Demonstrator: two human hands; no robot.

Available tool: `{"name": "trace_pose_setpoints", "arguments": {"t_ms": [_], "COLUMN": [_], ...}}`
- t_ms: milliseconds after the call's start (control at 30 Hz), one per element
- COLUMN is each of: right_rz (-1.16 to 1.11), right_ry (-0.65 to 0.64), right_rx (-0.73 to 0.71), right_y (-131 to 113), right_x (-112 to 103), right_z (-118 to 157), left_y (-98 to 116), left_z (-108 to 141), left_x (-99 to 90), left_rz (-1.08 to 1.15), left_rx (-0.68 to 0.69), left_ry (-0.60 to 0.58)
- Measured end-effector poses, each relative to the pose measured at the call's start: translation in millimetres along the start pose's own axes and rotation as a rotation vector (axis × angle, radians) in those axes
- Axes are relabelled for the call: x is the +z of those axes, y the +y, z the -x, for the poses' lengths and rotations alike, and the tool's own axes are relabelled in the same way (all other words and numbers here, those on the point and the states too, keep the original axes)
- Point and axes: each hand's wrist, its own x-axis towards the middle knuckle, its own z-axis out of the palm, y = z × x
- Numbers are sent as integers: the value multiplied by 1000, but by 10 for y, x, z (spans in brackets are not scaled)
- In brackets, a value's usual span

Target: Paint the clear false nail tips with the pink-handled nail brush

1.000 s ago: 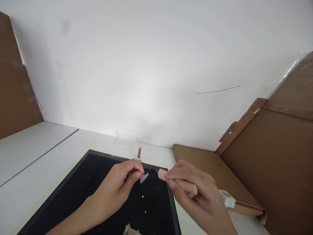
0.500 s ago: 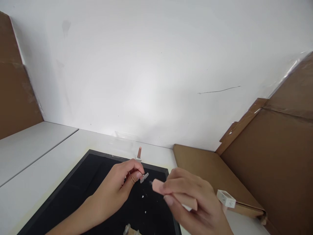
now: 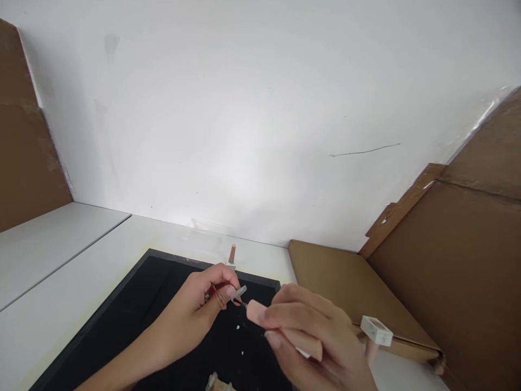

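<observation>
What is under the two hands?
A black flat mat lies under the left hand and the right hand, with small white specks on it. The mat's part beneath the hands is hidden.

two hands are at work: one left hand (image 3: 191, 315) and one right hand (image 3: 313, 339). one black mat (image 3: 134, 320) lies on the white table (image 3: 61, 271). one pink-capped bottle (image 3: 232, 256) stands behind the mat. three cardboard pieces lean or lie about. one small white box (image 3: 376, 330).
</observation>
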Motion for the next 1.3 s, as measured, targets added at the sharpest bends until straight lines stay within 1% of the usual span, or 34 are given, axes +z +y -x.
{"name": "trace_pose_setpoints", "arguments": {"t_ms": [100,233,333,433,533,700,800,867,933,1000,1100,1200,1300], "right_rz": [34,127,105,17,25,152,146,74,12,12,79,157,168], "right_ry": [-9,60,80,32,-10,53,88,61,-3,-35,6,59,96], "right_rx": [11,64,39,-12,0,49,51,16,-11,-4,4,32,54], "right_y": [-2,73,61,-1,-13,85,63,8,-43,-60,-11,54,50], "right_x": [15,-16,-29,-6,22,-26,-53,-35,5,40,34,-33,-80], "right_z": [14,51,35,-2,-5,63,68,48,24,11,26,55,56], "left_y": [9,6,16,32,39,33,28,24,21,20,25,32,37], "left_z": [1,12,-1,-19,-17,-4,-11,-17,-20,-19,-13,-1,4], "left_x": [-2,-22,-36,-35,-26,-24,-28,-27,-23,-18,-14,-16,-23], "left_rz": [59,83,118,168,207,180,174,190,224,247,228,181,156], "left_rx": [-34,-92,-122,-123,-117,-123,-119,-117,-111,-100,-95,-110,-115], "left_ry": [-26,-40,-47,-62,-82,-86,-79,-79,-86,-95,-99,-91,-82]}}
